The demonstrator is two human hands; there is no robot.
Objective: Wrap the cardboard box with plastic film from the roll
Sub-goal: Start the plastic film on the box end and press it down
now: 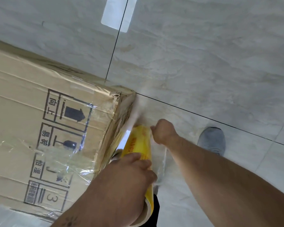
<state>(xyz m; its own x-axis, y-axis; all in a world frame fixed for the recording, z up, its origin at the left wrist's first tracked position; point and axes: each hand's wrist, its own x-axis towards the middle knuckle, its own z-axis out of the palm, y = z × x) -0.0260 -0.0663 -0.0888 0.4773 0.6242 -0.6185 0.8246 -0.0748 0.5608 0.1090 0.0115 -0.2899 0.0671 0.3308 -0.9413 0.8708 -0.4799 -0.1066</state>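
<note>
A large cardboard box (31, 122) with black handling symbols lies on the tiled floor at the left, its near corner crushed. Clear plastic film (134, 112) stretches from that corner down to a yellow film roll (138, 143) held beside the box's end face. My left hand (131, 174) grips the near part of the roll, fingers curled over it. My right hand (162, 130) is closed at the roll's far end, where it seems to pinch the film; its fingertips are hidden. Film with wrinkles covers part of the box's top.
Grey marbled floor tiles (203, 63) with dark grout lines spread to the right and beyond. A foot in a grey shoe (211, 140) stands right of my right forearm. A bright light reflection (118, 13) lies on the floor at the top.
</note>
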